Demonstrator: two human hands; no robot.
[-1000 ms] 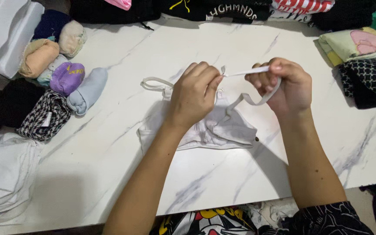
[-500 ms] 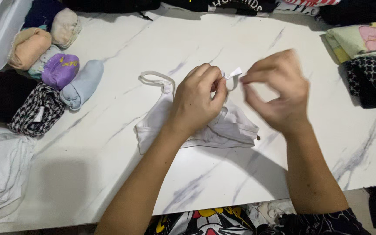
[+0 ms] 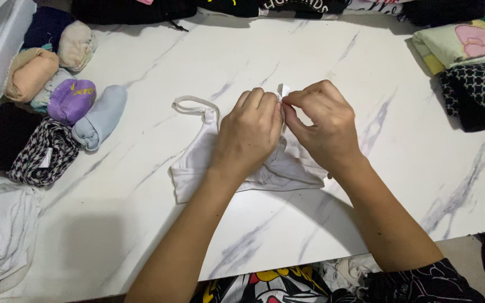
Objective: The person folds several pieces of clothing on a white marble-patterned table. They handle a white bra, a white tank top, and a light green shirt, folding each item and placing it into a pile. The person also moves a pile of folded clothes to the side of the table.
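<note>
The soft white garment (image 3: 197, 165) lies crumpled at the middle of your glossy marble table (image 3: 366, 196), one looped strap curling left. Your left hand (image 3: 249, 134) and right hand (image 3: 324, 123) meet above it, fingertips pinched shut on its small white tab. Six rolled cloth bundles (image 3: 71, 101) cluster far left.

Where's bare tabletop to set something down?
Free: the marble table between the white garment and far dark clothes; near-left corner; right of the right hand. Crowded: rolled bundles at left, folded stack at right.
</note>
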